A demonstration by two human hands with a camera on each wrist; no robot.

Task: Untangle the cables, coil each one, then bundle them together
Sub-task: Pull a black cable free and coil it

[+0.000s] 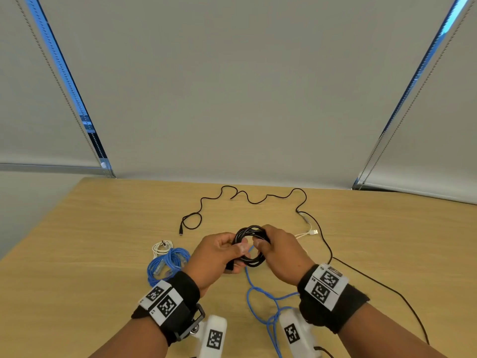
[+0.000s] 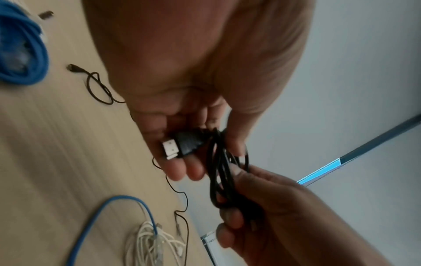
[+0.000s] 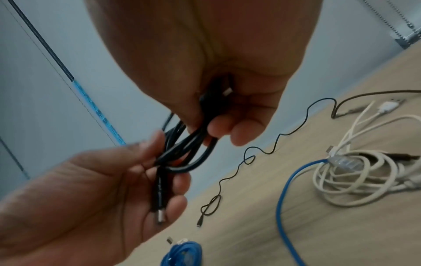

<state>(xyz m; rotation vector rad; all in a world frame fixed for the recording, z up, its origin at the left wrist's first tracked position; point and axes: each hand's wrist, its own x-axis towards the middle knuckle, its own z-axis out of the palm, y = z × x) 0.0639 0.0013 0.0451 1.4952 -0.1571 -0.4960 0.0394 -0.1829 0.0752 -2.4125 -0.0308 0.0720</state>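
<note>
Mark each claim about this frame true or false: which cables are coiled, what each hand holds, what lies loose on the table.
1. Both hands hold the black coil. True.
2. The left hand is empty. False: it holds the coil and its black plug.
3. A coiled blue cable lies on the table. True.
4. The thin black cable is coiled. False: it lies spread out.
5. The right hand rests flat on the table. False: it grips the coil.
</note>
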